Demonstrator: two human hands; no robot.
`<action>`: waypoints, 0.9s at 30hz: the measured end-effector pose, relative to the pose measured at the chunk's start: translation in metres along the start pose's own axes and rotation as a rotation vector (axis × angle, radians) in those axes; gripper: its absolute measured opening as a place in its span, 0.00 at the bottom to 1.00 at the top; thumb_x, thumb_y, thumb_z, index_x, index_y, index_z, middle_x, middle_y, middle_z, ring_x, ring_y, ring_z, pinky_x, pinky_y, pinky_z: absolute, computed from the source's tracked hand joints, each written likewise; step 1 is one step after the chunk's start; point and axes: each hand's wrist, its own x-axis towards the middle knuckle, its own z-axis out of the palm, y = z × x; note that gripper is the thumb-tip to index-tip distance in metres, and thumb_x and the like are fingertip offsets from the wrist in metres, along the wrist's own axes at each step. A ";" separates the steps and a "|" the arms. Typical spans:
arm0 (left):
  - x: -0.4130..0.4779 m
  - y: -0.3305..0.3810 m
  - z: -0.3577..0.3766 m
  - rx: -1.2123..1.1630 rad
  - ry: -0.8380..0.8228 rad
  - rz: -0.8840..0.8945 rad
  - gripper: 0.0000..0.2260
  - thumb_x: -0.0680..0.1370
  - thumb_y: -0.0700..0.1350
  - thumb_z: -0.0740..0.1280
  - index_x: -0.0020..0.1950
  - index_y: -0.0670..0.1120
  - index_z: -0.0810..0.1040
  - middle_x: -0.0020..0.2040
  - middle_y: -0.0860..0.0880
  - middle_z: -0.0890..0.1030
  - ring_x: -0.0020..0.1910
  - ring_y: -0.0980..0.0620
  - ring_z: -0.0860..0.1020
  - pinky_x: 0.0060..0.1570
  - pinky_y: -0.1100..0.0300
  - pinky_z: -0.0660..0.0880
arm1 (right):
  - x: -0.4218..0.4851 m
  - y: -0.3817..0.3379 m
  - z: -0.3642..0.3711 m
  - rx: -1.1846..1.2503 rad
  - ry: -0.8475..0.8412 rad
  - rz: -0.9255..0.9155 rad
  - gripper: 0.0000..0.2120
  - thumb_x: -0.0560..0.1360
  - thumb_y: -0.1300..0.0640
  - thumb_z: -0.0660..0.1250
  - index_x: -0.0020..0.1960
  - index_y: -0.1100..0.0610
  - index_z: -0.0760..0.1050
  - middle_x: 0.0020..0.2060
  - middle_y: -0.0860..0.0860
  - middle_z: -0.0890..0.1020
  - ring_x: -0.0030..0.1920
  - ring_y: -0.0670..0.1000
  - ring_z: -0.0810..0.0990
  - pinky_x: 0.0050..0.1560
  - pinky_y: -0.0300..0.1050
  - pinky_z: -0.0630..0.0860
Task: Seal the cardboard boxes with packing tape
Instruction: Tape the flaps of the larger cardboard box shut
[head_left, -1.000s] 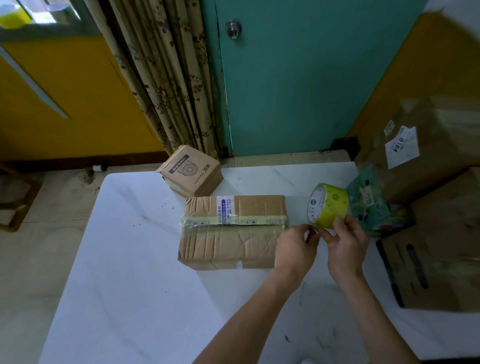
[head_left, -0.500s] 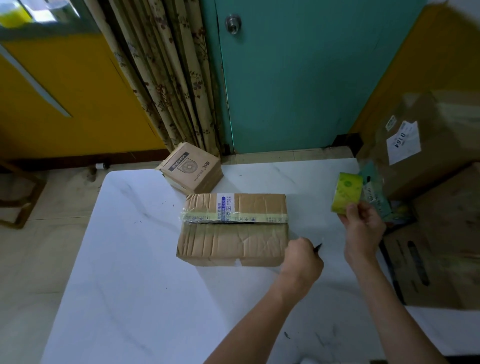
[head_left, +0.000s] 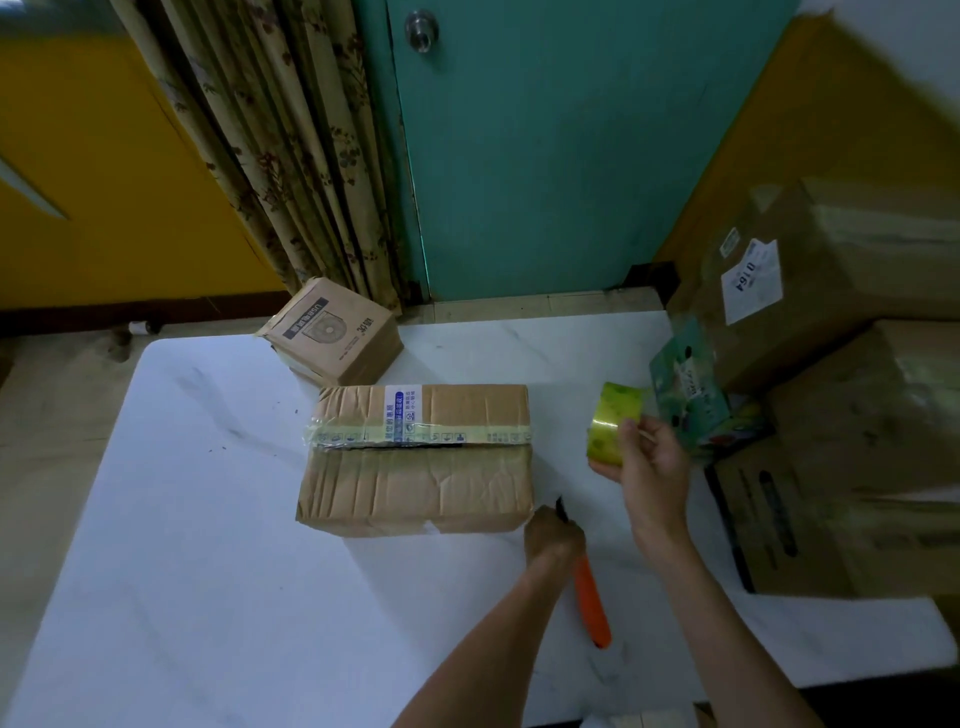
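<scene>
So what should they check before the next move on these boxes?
1. The tape strip spans the cardboard box from side to side: ok.
2. The strip fully covers the seam: cannot tell; a dark line shows along its near edge.
3. The tape roll is clear of the box and gripped by the right hand: ok.
4. The left hand holds the cutter with its dark tip close to the box's near corner; whether the blade is safely in: cannot tell.
5. The small box behind is sealed: cannot tell.
</scene>
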 end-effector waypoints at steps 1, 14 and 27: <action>0.003 -0.003 0.001 0.020 -0.008 -0.030 0.16 0.86 0.46 0.56 0.67 0.39 0.75 0.60 0.41 0.80 0.59 0.43 0.80 0.53 0.54 0.77 | -0.002 0.001 0.001 0.000 -0.010 0.007 0.09 0.81 0.59 0.64 0.58 0.63 0.75 0.46 0.55 0.84 0.47 0.53 0.84 0.41 0.49 0.84; -0.045 -0.006 -0.034 0.209 -0.218 0.319 0.09 0.80 0.42 0.64 0.56 0.40 0.79 0.53 0.44 0.81 0.51 0.51 0.81 0.51 0.53 0.77 | -0.025 -0.003 0.017 0.059 -0.101 0.020 0.11 0.76 0.67 0.69 0.58 0.62 0.75 0.43 0.54 0.86 0.44 0.53 0.86 0.40 0.47 0.84; -0.077 0.057 -0.168 -0.288 0.121 0.759 0.17 0.80 0.44 0.71 0.69 0.47 0.79 0.59 0.52 0.83 0.50 0.55 0.84 0.51 0.58 0.81 | -0.042 -0.053 0.063 0.189 -0.276 -0.093 0.11 0.79 0.66 0.66 0.61 0.65 0.74 0.47 0.54 0.87 0.48 0.57 0.86 0.44 0.52 0.84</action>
